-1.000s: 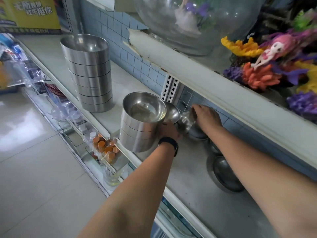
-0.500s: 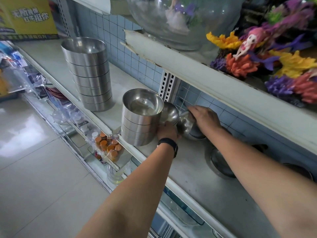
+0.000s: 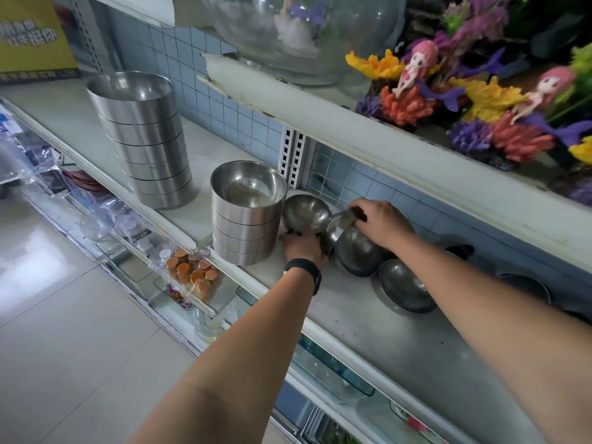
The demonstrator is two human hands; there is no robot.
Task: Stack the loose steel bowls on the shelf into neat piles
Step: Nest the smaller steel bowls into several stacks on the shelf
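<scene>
Steel bowl (image 3: 405, 288), loose, lies nearest on the white shelf (image 3: 400, 344), mouth turned up and slightly toward the camera. A second loose bowl, the dark bowl (image 3: 357, 256), sits just beyond it to the left, mouth up; the two are near or touching, and the contact cannot be confirmed.

The left hand (image 3: 302, 248), with a black wristband (image 3: 302, 272) on the wrist, reaches under the round bowl (image 3: 306, 211) and holds it from below. The fingers are curled out of sight beneath the base. This bowl is tipped so that its mouth faces up and toward the camera, and it stands just beside the short pile.

The right hand (image 3: 381, 224) pinches the rim of the tilted bowl (image 3: 338, 225) between thumb and fingers (image 3: 355, 208). This bowl is held steeply inclined above the dark bowl, gripped rim uppermost. Which way its mouth faces cannot be determined.

The short pile (image 3: 248, 219) stands upright at the front edge of the shelf, axis vertical, top bowl mouth up. The tall pile (image 3: 144, 139) stands farther left, well apart, also upright with a vertical axis.

Behind both piles is the blue tiled wall (image 3: 230, 113). The upper shelf (image 3: 384, 145) carries a glass bowl (image 3: 298, 33) and coloured coral ornaments (image 3: 407, 104).
</scene>
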